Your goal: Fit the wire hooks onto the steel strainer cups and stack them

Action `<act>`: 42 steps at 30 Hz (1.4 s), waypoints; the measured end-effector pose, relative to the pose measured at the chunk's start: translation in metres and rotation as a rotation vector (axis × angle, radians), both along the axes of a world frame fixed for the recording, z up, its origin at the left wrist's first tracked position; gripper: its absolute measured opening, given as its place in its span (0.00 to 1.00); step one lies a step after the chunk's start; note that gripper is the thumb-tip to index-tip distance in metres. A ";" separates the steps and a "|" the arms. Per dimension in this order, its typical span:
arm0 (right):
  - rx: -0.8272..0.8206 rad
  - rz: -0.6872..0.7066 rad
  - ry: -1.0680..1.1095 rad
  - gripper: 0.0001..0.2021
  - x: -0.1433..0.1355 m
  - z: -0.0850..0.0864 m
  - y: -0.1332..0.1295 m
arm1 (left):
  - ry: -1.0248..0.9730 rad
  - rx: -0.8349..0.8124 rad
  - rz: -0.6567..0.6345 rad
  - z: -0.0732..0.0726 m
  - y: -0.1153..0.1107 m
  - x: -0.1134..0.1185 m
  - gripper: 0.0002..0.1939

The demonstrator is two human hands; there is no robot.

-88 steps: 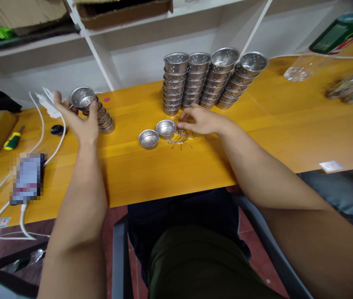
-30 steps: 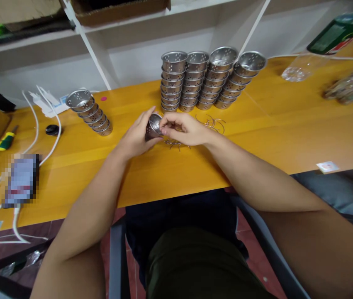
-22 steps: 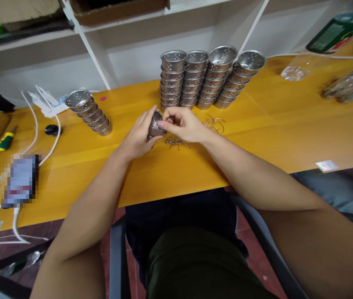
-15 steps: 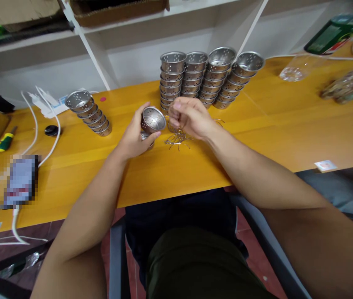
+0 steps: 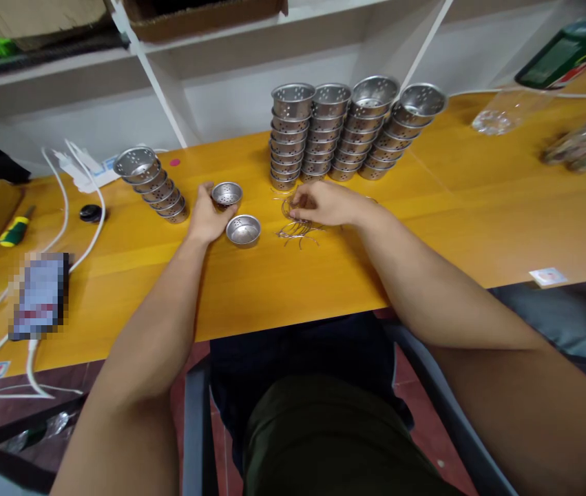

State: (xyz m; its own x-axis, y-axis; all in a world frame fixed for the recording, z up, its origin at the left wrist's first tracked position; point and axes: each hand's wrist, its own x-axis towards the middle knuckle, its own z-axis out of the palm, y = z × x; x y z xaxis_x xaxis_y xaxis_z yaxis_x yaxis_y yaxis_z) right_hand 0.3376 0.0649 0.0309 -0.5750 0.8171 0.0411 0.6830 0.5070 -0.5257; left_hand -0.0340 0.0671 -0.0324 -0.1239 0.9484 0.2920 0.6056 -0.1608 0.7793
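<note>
My left hand (image 5: 206, 215) is wrapped round a perforated metal cup (image 5: 227, 195) low over the table. A second metal cup (image 5: 244, 231) stands upright just in front of it, close to my fingertips. My right hand (image 5: 321, 203) has its fingers curled and pinched at a pile of thin bent wires (image 5: 300, 231); a wire loop shows at the fingertips. Behind my right hand rise several stacks of perforated cups (image 5: 291, 131). Another stack of cups (image 5: 155, 182) leans to the left of my left hand.
At the left lie a phone (image 5: 42, 293) with white cables, a round black cap (image 5: 90, 213) and a screwdriver (image 5: 15, 229). At the right are a clear plastic bottle (image 5: 502, 114) and bagged items (image 5: 582, 145). White shelving (image 5: 272, 69) stands behind the table (image 5: 293, 289).
My left hand has moved left and lowered its cup, uncovering the cup in front. My right hand has come down onto the wire pile. The view has shifted slightly.
</note>
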 end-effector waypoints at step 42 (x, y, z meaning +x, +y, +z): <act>0.074 0.649 0.447 0.11 -0.030 0.010 -0.038 | -0.275 -0.283 -0.821 0.051 -0.071 0.047 0.43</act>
State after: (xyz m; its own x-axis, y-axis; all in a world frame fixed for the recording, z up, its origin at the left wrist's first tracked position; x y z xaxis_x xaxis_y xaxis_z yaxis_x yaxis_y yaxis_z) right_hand 0.3075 0.0274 0.0412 -0.8520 0.3098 0.4221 -0.0295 0.7765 -0.6295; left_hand 0.0133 -0.0044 0.0190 0.5911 0.8010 0.0948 0.1722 -0.2401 0.9554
